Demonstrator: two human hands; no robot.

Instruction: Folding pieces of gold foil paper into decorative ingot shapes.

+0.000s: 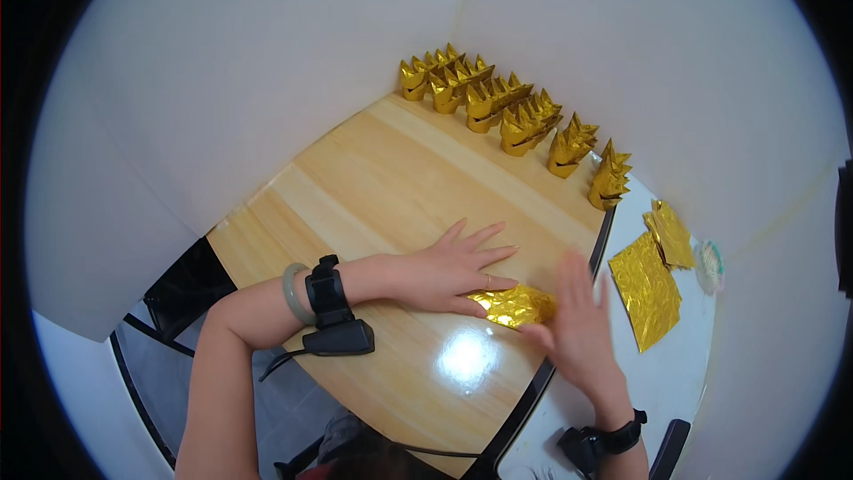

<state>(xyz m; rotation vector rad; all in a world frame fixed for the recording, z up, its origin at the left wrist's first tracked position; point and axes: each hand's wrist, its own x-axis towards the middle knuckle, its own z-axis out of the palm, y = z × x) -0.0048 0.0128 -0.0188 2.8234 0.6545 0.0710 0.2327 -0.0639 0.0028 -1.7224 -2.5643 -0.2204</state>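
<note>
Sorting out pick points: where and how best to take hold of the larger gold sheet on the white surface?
Probably pinch the near corner of the larger gold sheet, coming in low from the person's side. It lies roughly flat on the white surface, so an edge suits best; that corner is uncovered, while the far end meets the smaller gold pieces.

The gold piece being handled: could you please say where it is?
In the head view, the gold piece lies right of and below centre on the wooden tabletop, between the left hand and the right hand.
</note>
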